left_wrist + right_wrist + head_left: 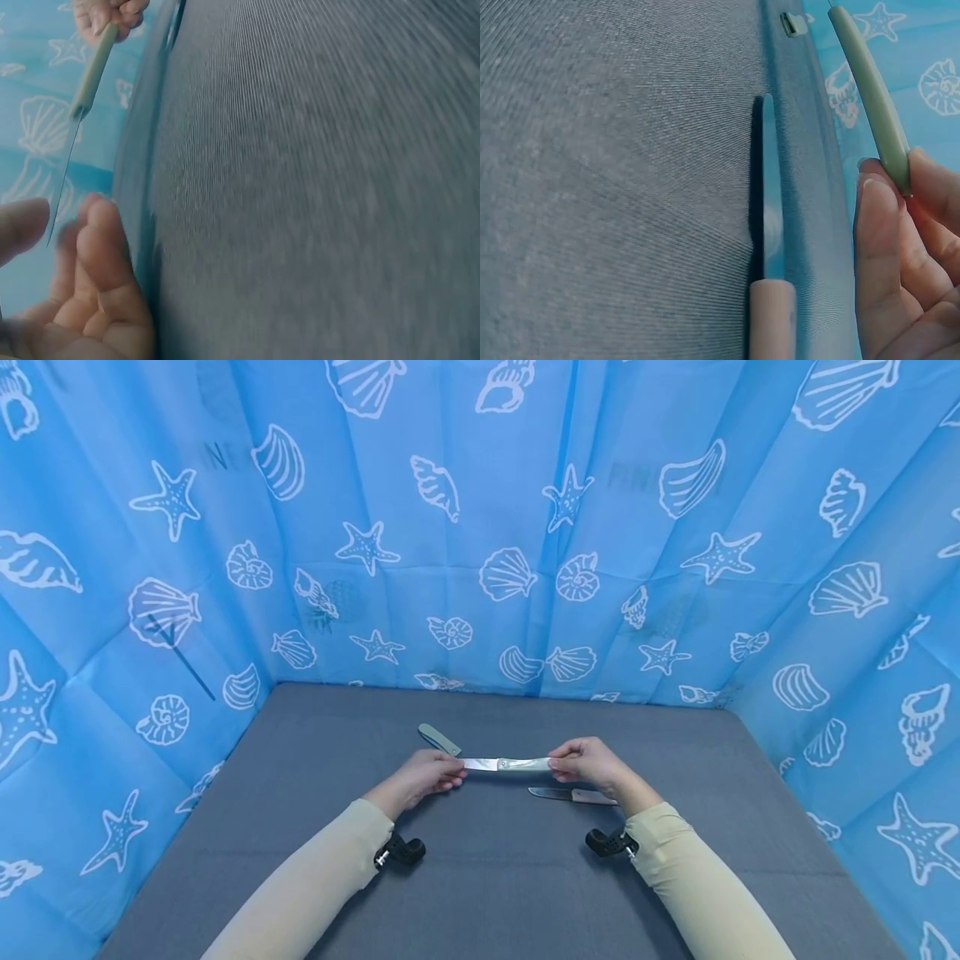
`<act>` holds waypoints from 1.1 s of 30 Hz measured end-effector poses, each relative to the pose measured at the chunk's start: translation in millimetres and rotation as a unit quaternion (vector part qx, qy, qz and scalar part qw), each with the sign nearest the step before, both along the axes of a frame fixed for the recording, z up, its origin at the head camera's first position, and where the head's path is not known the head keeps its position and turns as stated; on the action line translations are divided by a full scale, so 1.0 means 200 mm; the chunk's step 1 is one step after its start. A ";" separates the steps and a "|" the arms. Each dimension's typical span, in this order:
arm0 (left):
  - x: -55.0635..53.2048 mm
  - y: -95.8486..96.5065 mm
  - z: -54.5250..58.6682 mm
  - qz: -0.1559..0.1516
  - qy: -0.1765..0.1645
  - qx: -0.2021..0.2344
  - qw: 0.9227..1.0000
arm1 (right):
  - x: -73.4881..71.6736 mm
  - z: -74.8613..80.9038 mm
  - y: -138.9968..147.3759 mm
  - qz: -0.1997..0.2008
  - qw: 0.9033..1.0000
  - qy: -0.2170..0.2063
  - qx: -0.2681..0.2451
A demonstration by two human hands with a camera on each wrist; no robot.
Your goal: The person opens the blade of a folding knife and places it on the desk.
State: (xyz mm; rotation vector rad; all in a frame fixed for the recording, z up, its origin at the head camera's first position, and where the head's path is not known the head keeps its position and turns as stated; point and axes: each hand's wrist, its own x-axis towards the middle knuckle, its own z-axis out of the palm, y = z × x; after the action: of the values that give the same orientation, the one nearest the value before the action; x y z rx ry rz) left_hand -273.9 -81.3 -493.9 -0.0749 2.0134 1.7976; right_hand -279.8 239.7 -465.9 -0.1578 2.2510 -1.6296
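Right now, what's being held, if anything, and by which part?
The green-handled knife: the right hand pinches the end of its handle. The left hand is at the blade's tip, not closed on it; contact can't be told.

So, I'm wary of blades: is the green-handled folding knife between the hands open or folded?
Open: the blade extends beyond the green handle, roughly in line.

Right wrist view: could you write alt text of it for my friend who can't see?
A right hand pinches the end of a green knife handle at the image's right. Left of it, a pink-handled knife lies on a gray table, with a blue curtain printed with white sea motifs behind.
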 end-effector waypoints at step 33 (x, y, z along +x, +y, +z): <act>-0.20 -0.02 0.08 0.084 0.099 -0.361 0.923 | 0.00 -0.01 -0.09 0.010 0.979 0.025 0.200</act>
State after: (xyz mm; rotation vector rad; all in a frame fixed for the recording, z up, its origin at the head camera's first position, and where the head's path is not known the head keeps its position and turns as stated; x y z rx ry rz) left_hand -314.9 -86.1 -478.3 -0.3041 2.7938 1.0811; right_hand -279.1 222.4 -468.5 -0.1173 2.5503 -1.1392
